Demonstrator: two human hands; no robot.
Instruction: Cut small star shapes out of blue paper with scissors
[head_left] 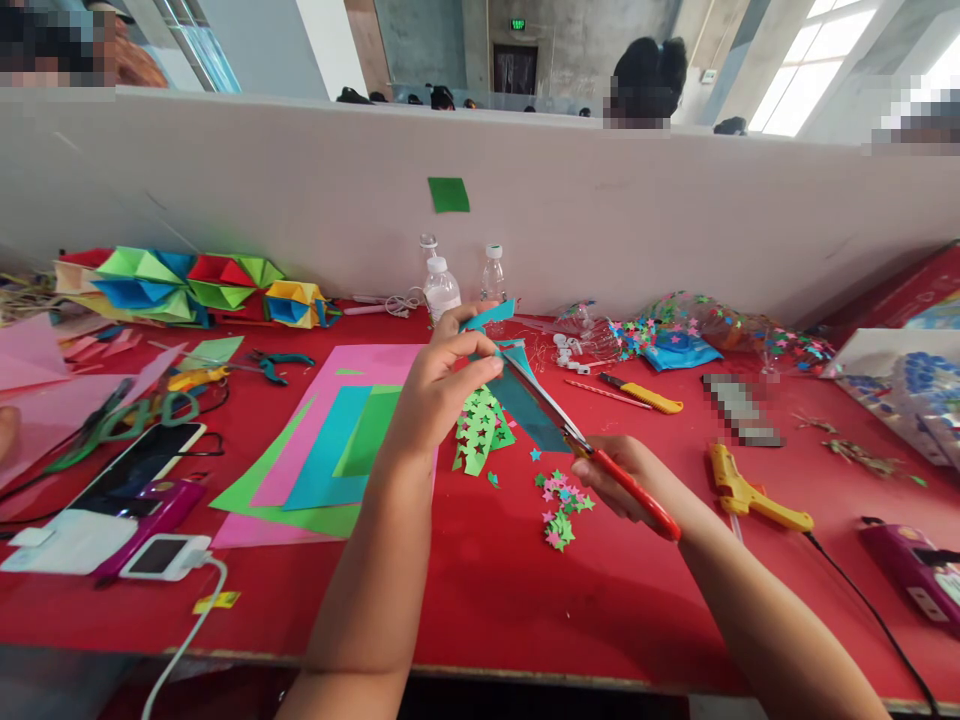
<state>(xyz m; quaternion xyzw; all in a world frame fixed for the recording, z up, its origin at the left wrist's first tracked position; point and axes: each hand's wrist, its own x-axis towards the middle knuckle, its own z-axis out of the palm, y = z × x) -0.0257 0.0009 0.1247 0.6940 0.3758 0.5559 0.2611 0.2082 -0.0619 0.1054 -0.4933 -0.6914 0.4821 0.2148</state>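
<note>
My left hand [454, 375] pinches a piece of blue paper [531, 405] at its upper edge, and a narrow blue strip [491, 315] sticks out above the fingers. In my right hand [626, 470] is a pair of scissors with red handles [637, 492]. Their blades lie along the blue paper, with the tips close to my left fingers. Below the paper rests a green sheet with star-shaped holes [478, 430]. Small pink, green and blue paper stars [559, 505] lie in a pile on the red table [487, 600].
Coloured paper sheets [322, 500] are stacked left, beside phones [142, 465] and green-handled scissors [150, 415]. Plastic bottles [441, 290] stand at the back by the partition [300, 190]. A yellow cutter [652, 397] and a yellow glue gun [750, 492] with a cord lie right.
</note>
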